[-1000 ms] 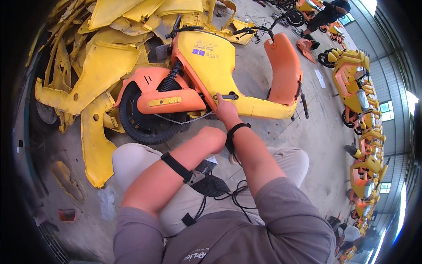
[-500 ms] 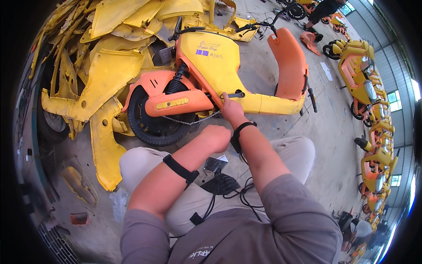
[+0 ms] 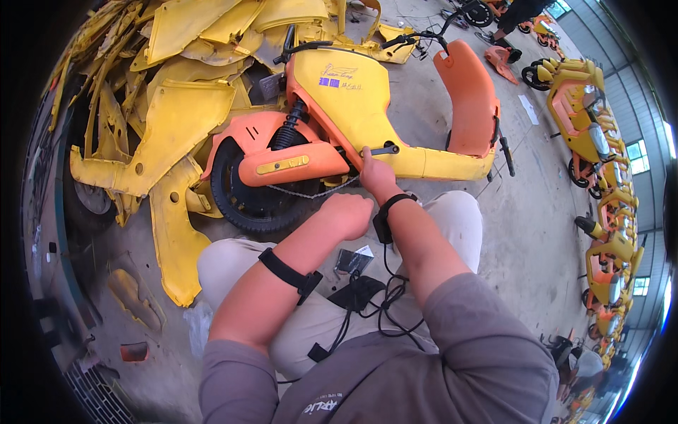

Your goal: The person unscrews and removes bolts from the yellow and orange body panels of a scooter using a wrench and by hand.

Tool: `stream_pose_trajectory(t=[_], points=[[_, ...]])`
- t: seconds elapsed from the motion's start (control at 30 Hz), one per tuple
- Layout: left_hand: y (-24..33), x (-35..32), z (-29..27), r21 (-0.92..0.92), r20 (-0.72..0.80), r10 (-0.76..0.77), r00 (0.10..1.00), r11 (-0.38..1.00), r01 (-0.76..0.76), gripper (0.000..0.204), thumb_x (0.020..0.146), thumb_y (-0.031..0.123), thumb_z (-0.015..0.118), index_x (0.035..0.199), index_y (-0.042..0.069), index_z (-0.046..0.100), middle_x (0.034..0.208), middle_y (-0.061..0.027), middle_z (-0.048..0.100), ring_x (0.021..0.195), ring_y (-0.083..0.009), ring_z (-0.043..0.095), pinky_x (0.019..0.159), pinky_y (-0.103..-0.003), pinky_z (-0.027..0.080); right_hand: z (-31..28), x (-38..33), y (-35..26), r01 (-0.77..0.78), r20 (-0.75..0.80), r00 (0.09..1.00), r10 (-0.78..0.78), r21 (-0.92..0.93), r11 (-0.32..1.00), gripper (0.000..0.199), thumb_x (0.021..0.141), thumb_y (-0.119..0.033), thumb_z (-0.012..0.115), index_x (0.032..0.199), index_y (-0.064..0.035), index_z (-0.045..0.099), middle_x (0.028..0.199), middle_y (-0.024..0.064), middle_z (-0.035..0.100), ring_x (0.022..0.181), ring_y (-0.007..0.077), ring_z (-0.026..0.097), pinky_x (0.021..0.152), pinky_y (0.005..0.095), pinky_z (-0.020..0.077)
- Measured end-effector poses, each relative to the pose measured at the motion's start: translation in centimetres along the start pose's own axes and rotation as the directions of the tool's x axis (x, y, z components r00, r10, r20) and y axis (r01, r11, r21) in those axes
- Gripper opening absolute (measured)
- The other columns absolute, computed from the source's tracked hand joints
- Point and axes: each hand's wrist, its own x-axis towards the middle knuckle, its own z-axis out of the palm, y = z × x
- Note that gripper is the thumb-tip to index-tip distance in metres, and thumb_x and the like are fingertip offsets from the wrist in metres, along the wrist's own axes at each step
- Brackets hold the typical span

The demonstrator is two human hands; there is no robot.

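In front of me is a yellow and orange electric moped (image 3: 346, 99), its rear wheel (image 3: 247, 187) to the left and its orange front shield (image 3: 466, 99) to the right. My right hand (image 3: 379, 175) is closed at the left end of a dark crank arm (image 3: 385, 150) on the moped's lower side, thumb up against it. Below the orange chain cover (image 3: 293, 164), a chain (image 3: 304, 193) hangs slack toward that hand. My left hand (image 3: 351, 214) is curled shut just below the chain; its fingers are turned away, hiding whatever it may hold.
Yellow body panels (image 3: 187, 106) are heaped behind and left of the moped. On the floor between my legs lies a small dark packet (image 3: 353, 261), near black cables (image 3: 385, 304). More yellow mopeds (image 3: 579, 113) line the right side. Another person (image 3: 515, 18) stands at the far right.
My right knee has shifted inward to the left. The view has moved slightly, while both hands stay at nearly the same places by the moped.
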Motion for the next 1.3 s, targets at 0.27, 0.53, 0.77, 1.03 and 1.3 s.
stream_pose_trajectory(t=[0.27,0.53,0.77,1.03,1.3], points=[[-1.7,-2.2,-0.4,-0.011,0.007,-0.048,0.999,0.999,0.048,0.026,0.085,0.019,0.054,0.104,0.003,0.061,0.106,-0.0192,0.065,0.099,-0.0356,0.064,0.086,-0.045,0.051,0.1,-0.7,0.4,0.071,0.021,0.997,-0.071,0.006,0.997,0.061,0.087,-0.014,0.052,0.145,-0.0071,0.034,0.090,0.0184,0.071,0.080,0.0334,0.070,0.069,0.0446,0.0546],[-1.9,-3.1,-0.5,-0.033,-0.058,-0.047,0.997,0.998,0.045,0.027,0.085,0.022,0.056,0.104,0.003,0.060,0.105,-0.0193,0.065,0.099,-0.0362,0.063,0.087,-0.045,0.051,0.8,-1.0,0.6,-0.014,-0.021,1.000,0.020,0.244,0.970,0.057,0.083,-0.015,0.053,0.137,-0.0075,0.038,0.093,0.0250,0.068,0.087,0.0416,0.066,0.076,0.0520,0.0515],[-0.8,-2.9,0.9,-0.024,0.003,-0.011,1.000,1.000,0.011,0.029,0.084,0.022,0.057,0.107,0.004,0.060,0.106,-0.0196,0.065,0.099,-0.0361,0.063,0.087,-0.045,0.051,0.3,-0.8,0.0,-0.072,0.066,0.996,0.053,0.321,0.944,0.058,0.084,-0.016,0.056,0.139,-0.0136,0.037,0.108,0.0220,0.066,0.101,0.0384,0.064,0.085,0.0471,0.0523],[-1.0,-2.5,0.9,-0.012,0.023,-0.026,0.999,1.000,0.027,0.036,0.086,0.024,0.058,0.116,0.005,0.060,0.107,-0.0182,0.065,0.099,-0.0352,0.063,0.088,-0.044,0.050,3.3,-5.4,-1.7,0.064,-0.257,0.964,0.062,0.453,0.889,0.072,0.080,-0.017,0.061,0.143,-0.0072,0.028,0.110,0.0249,0.058,0.088,0.0418,0.064,0.076,0.0496,0.0535],[-1.4,-2.9,1.1,-0.074,0.043,-0.055,0.998,0.996,0.059,0.035,0.086,0.022,0.058,0.116,0.003,0.060,0.101,-0.0172,0.067,0.096,-0.0334,0.064,0.085,-0.042,0.051,6.9,-10.0,-1.9,0.313,0.098,0.942,-0.321,0.085,0.946,0.023,0.087,-0.024,0.053,0.089,-0.0105,0.072,0.083,0.0148,0.071,0.082,0.0359,0.067,0.074,0.0466,0.0516]])
